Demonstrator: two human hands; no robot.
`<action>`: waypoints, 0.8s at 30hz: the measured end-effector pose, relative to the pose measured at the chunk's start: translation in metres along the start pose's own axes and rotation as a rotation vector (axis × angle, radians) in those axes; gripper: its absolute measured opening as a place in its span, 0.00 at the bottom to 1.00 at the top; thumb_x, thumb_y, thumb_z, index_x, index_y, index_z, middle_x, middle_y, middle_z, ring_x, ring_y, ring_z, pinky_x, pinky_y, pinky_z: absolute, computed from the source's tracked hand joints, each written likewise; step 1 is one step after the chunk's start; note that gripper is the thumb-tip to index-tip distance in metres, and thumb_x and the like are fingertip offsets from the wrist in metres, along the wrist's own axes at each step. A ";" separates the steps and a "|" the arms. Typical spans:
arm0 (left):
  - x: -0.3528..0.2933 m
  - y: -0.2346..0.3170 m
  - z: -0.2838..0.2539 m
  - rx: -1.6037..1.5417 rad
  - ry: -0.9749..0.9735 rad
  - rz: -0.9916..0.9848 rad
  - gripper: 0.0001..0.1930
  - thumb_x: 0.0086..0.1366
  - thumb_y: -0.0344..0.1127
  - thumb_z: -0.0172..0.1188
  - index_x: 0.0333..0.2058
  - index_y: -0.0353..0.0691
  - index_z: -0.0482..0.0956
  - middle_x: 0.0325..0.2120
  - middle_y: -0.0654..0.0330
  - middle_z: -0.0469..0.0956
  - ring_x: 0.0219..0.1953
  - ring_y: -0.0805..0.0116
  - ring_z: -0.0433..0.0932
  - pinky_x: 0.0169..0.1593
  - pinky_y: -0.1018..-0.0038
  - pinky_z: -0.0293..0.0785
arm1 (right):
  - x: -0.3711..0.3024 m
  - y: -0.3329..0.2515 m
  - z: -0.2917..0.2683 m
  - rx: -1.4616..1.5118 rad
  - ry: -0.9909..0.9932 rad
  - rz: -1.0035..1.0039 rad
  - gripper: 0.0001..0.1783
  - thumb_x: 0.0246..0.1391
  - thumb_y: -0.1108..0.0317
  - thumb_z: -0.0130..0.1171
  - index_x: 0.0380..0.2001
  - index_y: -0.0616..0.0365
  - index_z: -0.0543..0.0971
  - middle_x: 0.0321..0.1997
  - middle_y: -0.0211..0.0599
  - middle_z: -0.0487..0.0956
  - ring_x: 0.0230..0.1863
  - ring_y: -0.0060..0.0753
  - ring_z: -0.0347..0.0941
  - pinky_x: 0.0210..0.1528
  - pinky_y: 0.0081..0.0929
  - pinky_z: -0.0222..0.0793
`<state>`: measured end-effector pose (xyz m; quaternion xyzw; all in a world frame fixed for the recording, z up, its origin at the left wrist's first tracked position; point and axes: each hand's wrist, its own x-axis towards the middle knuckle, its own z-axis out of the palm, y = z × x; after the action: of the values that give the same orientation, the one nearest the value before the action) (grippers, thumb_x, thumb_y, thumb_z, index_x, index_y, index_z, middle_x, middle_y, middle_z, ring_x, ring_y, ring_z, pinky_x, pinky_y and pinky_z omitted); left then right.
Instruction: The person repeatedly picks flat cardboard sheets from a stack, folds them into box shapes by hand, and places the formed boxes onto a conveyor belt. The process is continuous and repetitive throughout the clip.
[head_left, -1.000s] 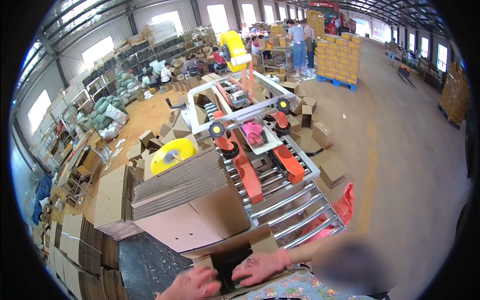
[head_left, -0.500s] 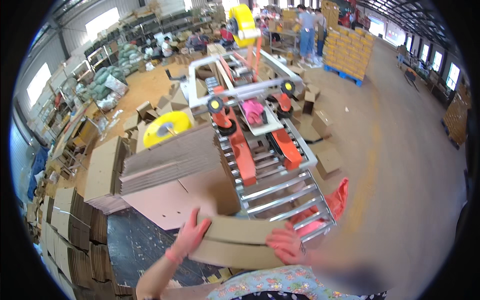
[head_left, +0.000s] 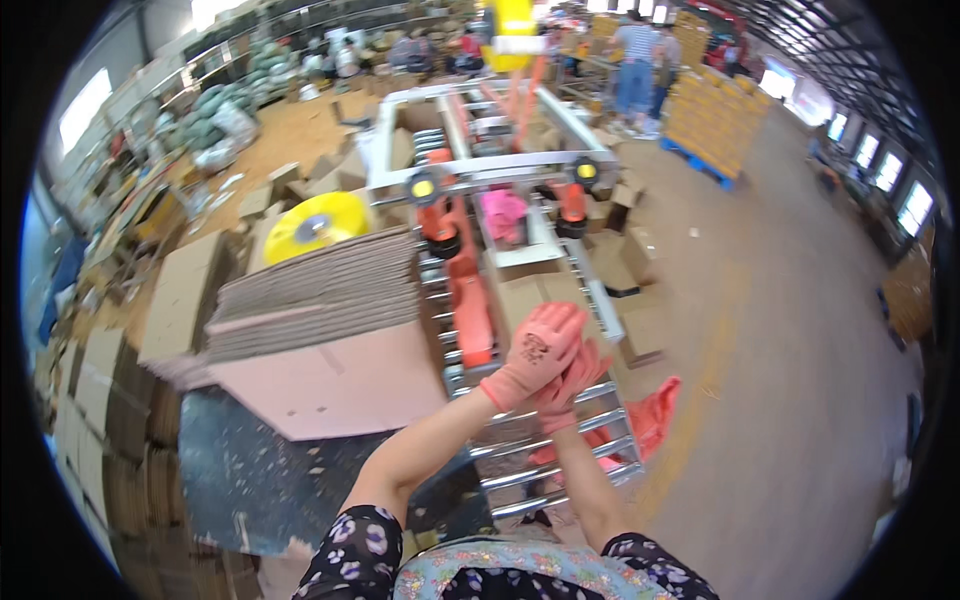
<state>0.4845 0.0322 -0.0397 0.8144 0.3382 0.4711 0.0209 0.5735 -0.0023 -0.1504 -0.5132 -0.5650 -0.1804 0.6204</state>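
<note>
Step in hand looks like a push along the roller conveyor point(head_left: 545, 504). Done well: flat, even pressure centred on the near end of the carton point(head_left: 530, 292), top flaps kept down, box square to the orange side guide point(head_left: 472, 320), fingers clear of rollers and guide.

Position: carton on the rollers, just ahead of the hands, right beside that guide; far end near the white tray point(head_left: 540, 250).

Hands: left hand point(head_left: 533, 350) overlaps right hand point(head_left: 574, 385), fingers extended, no wrapped grip visible, both at carton's near end. Palm contact hidden; cannot tell how firm.
</note>
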 end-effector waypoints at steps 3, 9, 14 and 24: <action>-0.078 -0.035 -0.094 0.089 0.063 -0.375 0.14 0.63 0.31 0.58 0.47 0.37 0.77 0.44 0.49 0.77 0.47 0.49 0.77 0.51 0.63 0.74 | 0.036 -0.055 0.027 -0.066 -0.199 -0.065 0.27 0.55 0.61 0.59 0.57 0.59 0.70 0.59 0.43 0.72 0.65 0.53 0.62 0.69 0.56 0.47; -0.179 -0.024 -0.268 0.227 0.147 -0.672 0.06 0.62 0.28 0.56 0.37 0.40 0.80 0.24 0.55 0.77 0.22 0.55 0.76 0.27 0.65 0.71 | 0.044 -0.272 0.106 0.379 -0.673 -0.507 0.34 0.53 0.53 0.61 0.60 0.58 0.70 0.60 0.44 0.73 0.64 0.49 0.64 0.69 0.52 0.49; -0.207 -0.035 -0.372 0.774 0.211 -0.328 0.14 0.64 0.32 0.56 0.48 0.37 0.75 0.44 0.50 0.76 0.45 0.50 0.75 0.50 0.59 0.70 | 0.017 -0.300 0.092 0.417 -0.763 -0.678 0.31 0.54 0.50 0.58 0.56 0.56 0.72 0.61 0.41 0.72 0.66 0.44 0.63 0.69 0.53 0.47; -0.203 -0.060 -0.423 1.018 -0.357 -0.858 0.28 0.56 0.61 0.61 0.43 0.42 0.77 0.38 0.56 0.78 0.42 0.53 0.77 0.45 0.55 0.70 | 0.031 -0.265 -0.053 0.840 -1.014 -0.672 0.10 0.49 0.66 0.63 0.30 0.57 0.73 0.49 0.44 0.77 0.57 0.46 0.72 0.64 0.44 0.63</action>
<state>0.0552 -0.1581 0.0210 0.5820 0.8012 0.0623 -0.1240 0.3967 -0.1444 0.0004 -0.0519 -0.9305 0.1301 0.3385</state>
